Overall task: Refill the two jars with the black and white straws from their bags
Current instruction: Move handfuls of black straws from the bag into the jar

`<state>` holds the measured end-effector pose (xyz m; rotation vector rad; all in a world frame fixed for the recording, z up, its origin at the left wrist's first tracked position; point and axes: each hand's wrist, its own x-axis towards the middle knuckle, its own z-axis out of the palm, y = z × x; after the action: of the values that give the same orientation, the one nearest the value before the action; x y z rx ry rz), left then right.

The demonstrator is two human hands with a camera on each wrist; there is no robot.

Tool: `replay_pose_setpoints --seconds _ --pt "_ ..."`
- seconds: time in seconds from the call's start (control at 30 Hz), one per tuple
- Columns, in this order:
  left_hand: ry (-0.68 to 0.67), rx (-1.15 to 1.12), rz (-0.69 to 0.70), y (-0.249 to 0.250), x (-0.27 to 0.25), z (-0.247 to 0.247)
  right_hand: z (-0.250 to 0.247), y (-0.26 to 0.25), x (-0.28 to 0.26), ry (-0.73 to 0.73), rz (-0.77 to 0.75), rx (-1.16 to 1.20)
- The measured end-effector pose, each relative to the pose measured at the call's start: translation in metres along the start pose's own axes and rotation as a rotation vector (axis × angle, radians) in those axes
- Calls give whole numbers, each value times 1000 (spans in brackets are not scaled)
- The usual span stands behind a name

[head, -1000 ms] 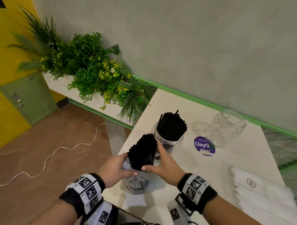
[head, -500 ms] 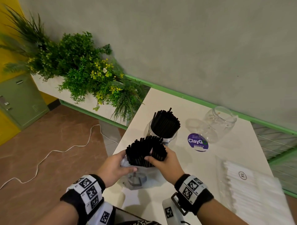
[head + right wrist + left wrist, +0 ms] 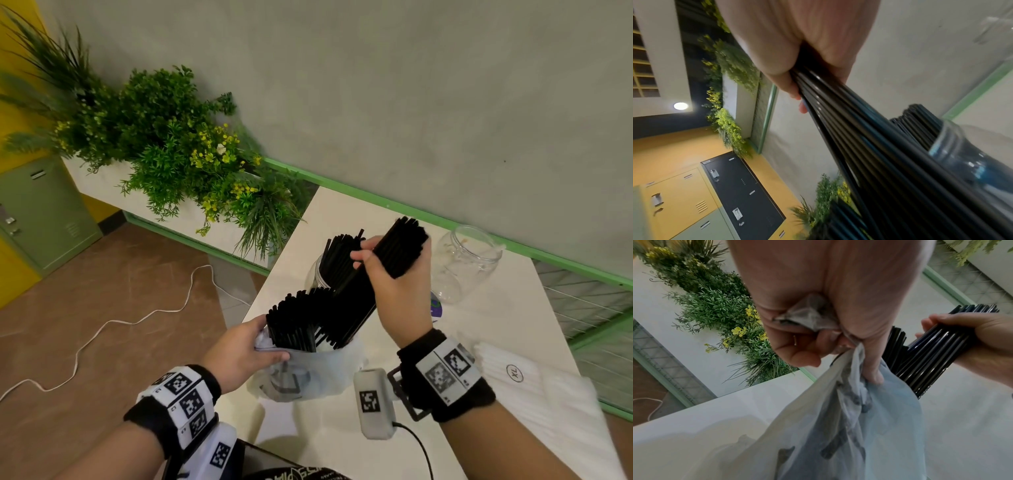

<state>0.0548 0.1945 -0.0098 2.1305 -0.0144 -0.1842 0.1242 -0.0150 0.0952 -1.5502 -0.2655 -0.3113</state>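
My right hand (image 3: 394,274) grips a thick bundle of black straws (image 3: 400,248) (image 3: 869,146) and holds it slanted, its lower ends still inside the clear plastic bag (image 3: 308,373) (image 3: 849,426). My left hand (image 3: 239,349) (image 3: 818,321) pinches the bag's rim at its left side. More black straws (image 3: 291,318) stand in the bag. Behind them a glass jar (image 3: 320,274) (image 3: 962,154) holds black straws. An empty clear jar (image 3: 466,260) stands at the back right. The bag of white straws (image 3: 534,394) lies on the table at the right.
The white table (image 3: 496,325) ends at its left edge near the bag, with brown floor and a white cable (image 3: 102,329) below. A planter of green plants (image 3: 164,147) stands at the back left. A purple sticker (image 3: 436,305) lies beside the empty jar.
My right hand has closed round part of the straws and lifted them up and to the right, partly out of the bag. My left hand still holds the bag's rim.
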Motion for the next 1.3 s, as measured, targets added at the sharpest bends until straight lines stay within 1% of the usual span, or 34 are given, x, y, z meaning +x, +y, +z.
replay_pose_setpoints --seconds 0.13,0.37,0.57,0.67,0.77,0.87,1.03,1.13,1.3 --pt "-6 10 -3 1 1 -1 -3 -8 12 6 -61 55" --pt "-8 0 -17 1 2 -2 -9 -18 20 16 -122 19" --pt "-7 13 -20 2 2 -4 -16 -40 31 14 -203 45" --pt "-8 26 -22 4 3 -5 -19 -44 42 55 -212 40" --pt "1 24 -28 3 3 -5 -21 -44 54 127 -227 76" --pt "-3 38 -30 3 2 -6 -18 -40 64 201 -255 89" --pt "-11 54 -40 2 2 -6 -13 -17 74 277 -216 108" --pt "-14 68 -42 0 2 -5 -13 -3 77 282 -210 69" --pt "-15 108 -63 -1 2 -7 -11 19 76 231 -179 -36"
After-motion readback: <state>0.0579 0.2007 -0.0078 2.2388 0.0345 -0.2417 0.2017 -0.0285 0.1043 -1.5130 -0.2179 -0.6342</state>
